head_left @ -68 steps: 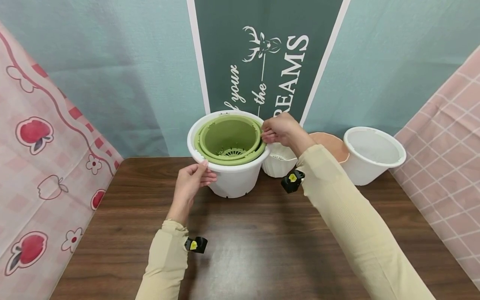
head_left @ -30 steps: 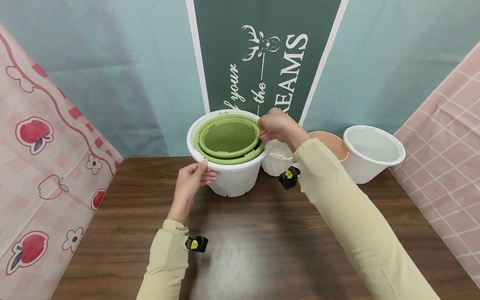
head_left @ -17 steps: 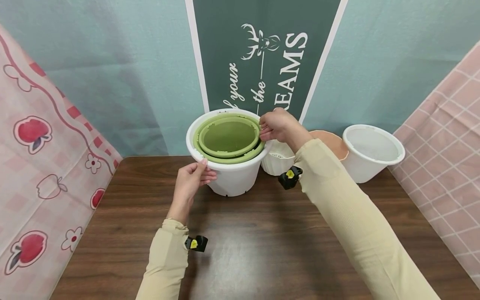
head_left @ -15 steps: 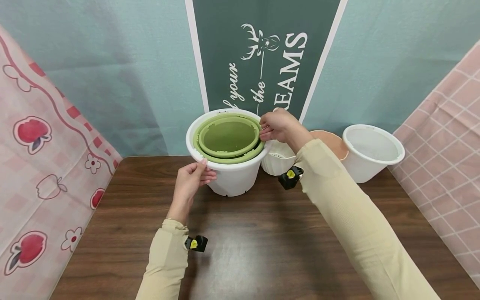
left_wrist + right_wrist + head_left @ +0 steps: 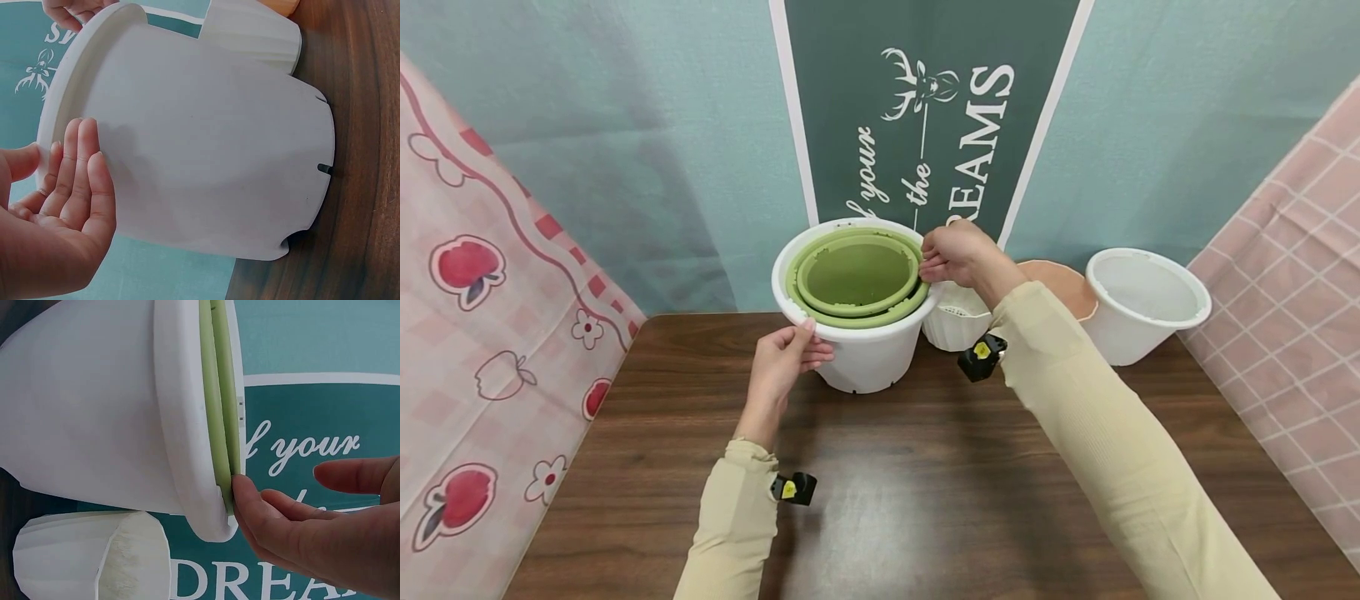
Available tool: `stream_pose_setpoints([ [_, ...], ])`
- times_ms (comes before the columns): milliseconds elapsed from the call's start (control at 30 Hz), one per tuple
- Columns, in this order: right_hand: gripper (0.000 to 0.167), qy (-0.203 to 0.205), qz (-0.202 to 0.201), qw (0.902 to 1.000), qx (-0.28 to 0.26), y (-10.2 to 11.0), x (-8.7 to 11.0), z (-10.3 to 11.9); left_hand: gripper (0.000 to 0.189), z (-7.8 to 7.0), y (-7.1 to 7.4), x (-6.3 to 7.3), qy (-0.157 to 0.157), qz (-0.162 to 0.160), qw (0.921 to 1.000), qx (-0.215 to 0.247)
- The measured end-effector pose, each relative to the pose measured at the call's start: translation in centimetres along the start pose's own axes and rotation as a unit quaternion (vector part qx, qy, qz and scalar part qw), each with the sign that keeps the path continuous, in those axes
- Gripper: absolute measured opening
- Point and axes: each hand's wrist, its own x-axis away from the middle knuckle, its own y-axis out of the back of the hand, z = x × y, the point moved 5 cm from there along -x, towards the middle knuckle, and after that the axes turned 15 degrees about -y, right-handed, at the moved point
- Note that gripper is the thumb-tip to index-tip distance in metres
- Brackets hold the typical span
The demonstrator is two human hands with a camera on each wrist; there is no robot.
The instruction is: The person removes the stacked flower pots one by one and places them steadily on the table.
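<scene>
A large white plastic flowerpot stands upright on the table with two green flowerpots nested inside it. The inner green pot sits tilted within the outer green pot, a dark gap showing at its front and right; its bottom is hidden. My left hand holds the white pot's rim at the front left, thumb over the rim and fingers below it against the wall. At the right side, my right hand touches the green rim with its fingertips; the thumb stands apart in the right wrist view.
Right of the nested pots stand a small fluted white pot, an orange pot partly behind my right arm, and another white pot. A cloth backdrop hangs behind the brown wooden table.
The inner green pot has tipped since the earliest frame, so its slotted bottom no longer shows. My right hand shifted slightly left, then a little back; my left hand stayed on the white rim.
</scene>
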Motion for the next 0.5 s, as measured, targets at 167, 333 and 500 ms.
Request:
stream_pose_setpoints([
  [167, 0.010, -0.002, -0.003, 1.0000, -0.002, -0.08, 0.14, -0.01, 0.034, 0.01, 0.02, 0.00, -0.001, 0.000, 1.0000, 0.002],
  [333, 0.008, 0.002, 0.003, 1.0000, -0.001, -0.14, 0.38, 0.14, 0.034, -0.04, -0.01, 0.05, 0.000, 0.000, 1.0000, 0.001],
  [500, 0.027, 0.007, 0.017, 0.9998, 0.007, -0.20, 0.59, 0.30, 0.035, -0.10, -0.04, 0.08, 0.001, -0.001, 1.0000, 0.000],
])
